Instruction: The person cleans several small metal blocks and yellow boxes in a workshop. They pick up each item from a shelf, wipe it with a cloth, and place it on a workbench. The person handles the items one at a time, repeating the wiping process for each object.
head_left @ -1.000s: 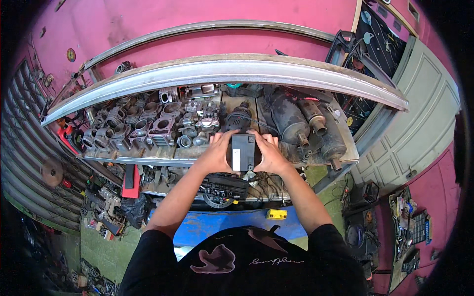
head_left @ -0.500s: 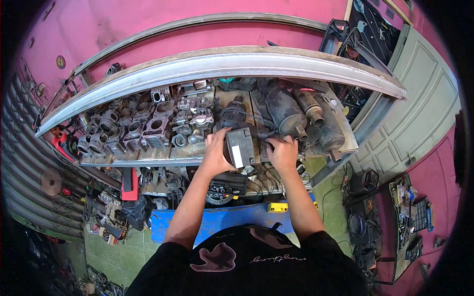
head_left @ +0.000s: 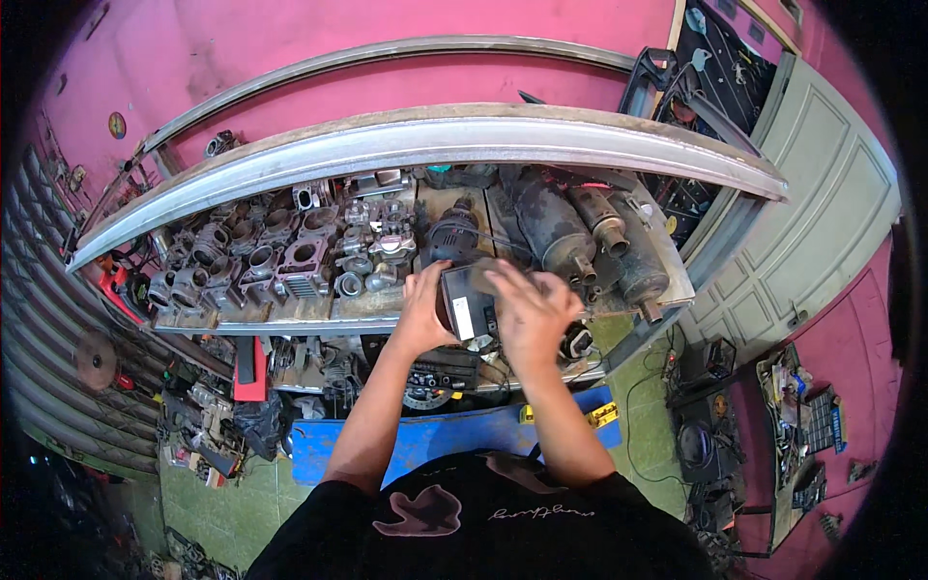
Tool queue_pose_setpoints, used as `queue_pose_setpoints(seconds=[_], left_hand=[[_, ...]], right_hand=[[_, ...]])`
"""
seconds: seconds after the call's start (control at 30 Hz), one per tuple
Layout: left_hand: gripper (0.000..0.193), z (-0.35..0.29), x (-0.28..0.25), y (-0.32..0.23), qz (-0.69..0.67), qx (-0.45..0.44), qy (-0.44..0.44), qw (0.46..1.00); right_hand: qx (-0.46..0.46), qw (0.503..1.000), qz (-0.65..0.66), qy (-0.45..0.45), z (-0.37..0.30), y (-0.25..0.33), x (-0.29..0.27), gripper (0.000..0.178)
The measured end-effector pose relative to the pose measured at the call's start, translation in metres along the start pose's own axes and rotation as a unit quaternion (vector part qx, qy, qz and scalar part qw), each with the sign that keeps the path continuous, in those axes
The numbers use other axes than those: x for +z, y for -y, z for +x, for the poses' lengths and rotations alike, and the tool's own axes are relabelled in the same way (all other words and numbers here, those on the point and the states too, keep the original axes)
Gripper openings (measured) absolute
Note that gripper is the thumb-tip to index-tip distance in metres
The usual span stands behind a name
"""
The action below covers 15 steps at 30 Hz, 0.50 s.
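My left hand [head_left: 425, 307] grips the left side of a black box-shaped battery [head_left: 474, 324] with a white label, held upright at the front edge of the shelf. Over its upper right part is my right hand [head_left: 534, 314], fingers bent and smeared by motion. A brownish patch shows under those fingertips; I cannot make out whether it is a rag or something else. Just behind the battery lies a dark angle grinder [head_left: 454, 232] with its cord.
Engine cylinders [head_left: 304, 256] and carburetor parts [head_left: 391, 242] crowd the shelf's left. Used mufflers [head_left: 551, 222] lie on its right. A metal rail [head_left: 435, 140] spans above. Below are a blue bench [head_left: 387, 440] and a yellow item [head_left: 601, 416].
My right hand has moved from beside the battery, up and left over its top right part. My left hand keeps its hold on the battery. The view has shifted slightly.
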<state>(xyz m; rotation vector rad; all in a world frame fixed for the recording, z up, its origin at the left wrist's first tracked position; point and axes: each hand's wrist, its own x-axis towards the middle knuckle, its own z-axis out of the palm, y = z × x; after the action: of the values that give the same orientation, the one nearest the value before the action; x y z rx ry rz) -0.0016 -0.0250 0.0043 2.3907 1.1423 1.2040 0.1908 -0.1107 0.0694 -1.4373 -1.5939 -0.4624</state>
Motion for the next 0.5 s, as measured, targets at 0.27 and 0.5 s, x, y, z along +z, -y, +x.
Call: queue_pose_setpoints(seconds=[0.27,0.5], left_hand=[[0.11,0.006,0.008,0.004,-0.016,-0.01,-0.024,1.0],[0.121,0.005,0.003,-0.001,-0.015,-0.015,-0.014,1.0]], right_hand=[[-0.076,0.995,0.025,0.061,-0.075,0.0,0.03,0.039],[-0.071,0.997,0.023,-0.002,0.002,-0.025,0.026,0.035]])
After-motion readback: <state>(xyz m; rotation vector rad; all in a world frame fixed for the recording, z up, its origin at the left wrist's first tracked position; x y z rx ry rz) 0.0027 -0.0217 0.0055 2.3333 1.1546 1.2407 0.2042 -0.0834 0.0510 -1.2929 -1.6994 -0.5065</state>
